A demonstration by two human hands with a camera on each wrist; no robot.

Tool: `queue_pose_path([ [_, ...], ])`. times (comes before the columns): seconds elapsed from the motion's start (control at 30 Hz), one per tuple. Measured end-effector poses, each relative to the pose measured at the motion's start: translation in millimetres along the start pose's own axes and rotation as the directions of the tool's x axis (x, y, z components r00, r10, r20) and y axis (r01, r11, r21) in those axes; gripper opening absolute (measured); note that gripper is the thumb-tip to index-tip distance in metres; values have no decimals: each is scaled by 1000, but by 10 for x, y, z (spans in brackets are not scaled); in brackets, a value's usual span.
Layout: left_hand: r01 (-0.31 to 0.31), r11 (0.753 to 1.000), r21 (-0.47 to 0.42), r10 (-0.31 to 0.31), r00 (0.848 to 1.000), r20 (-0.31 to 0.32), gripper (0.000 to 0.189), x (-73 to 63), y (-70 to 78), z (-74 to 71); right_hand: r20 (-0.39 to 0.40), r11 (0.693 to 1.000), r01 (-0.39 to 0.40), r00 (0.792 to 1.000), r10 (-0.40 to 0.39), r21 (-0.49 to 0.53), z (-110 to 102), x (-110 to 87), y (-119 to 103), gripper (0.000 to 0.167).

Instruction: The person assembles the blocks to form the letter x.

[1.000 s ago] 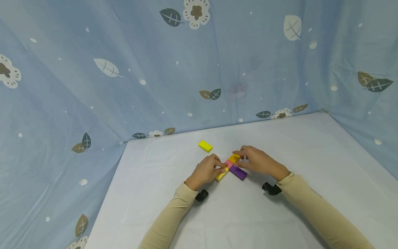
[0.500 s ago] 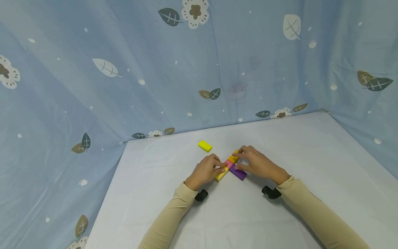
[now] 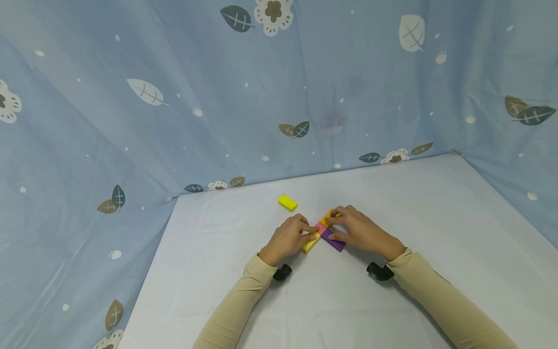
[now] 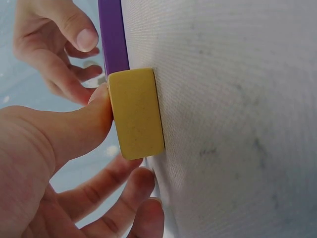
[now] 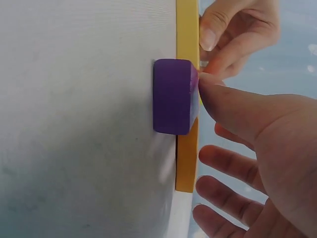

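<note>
In the head view a pink block [image 3: 321, 228] lies between a pale yellow block [image 3: 311, 244] and an orange block [image 3: 327, 217], forming a diagonal row. A purple block [image 3: 333, 240] juts from this row toward the lower right. My left hand [image 3: 287, 236] rests its thumb on top of the pale yellow block, with the index finger reaching the pink one. On the other side, my right hand [image 3: 361, 230] touches the purple block with its thumb and the orange block with a fingertip. Its other fingers spread loosely in the right wrist view.
A bright yellow block [image 3: 287, 202] lies apart, farther back on the white tabletop [image 3: 209, 271]. Blue patterned curtain [image 3: 244, 97] hangs behind the table and along both sides. Dark wrist cameras [image 3: 380, 271] sit under the sleeves.
My right index finger has slid along the orange block toward the pink one, and the right thumb has shifted slightly on the purple block. The left hand stays in place.
</note>
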State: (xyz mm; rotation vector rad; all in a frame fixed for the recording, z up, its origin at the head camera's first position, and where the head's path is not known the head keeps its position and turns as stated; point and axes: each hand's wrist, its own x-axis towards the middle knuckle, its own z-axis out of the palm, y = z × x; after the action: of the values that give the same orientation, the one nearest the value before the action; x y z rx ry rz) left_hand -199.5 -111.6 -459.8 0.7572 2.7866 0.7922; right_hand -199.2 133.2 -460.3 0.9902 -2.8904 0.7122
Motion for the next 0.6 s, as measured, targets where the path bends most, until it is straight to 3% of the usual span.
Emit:
queue_pose_path([
  [0.6,-15,1000,17,15,1000,-10,28,2,-21,11,-33,997,-11,999,8,-82,2,-21,-43,47],
])
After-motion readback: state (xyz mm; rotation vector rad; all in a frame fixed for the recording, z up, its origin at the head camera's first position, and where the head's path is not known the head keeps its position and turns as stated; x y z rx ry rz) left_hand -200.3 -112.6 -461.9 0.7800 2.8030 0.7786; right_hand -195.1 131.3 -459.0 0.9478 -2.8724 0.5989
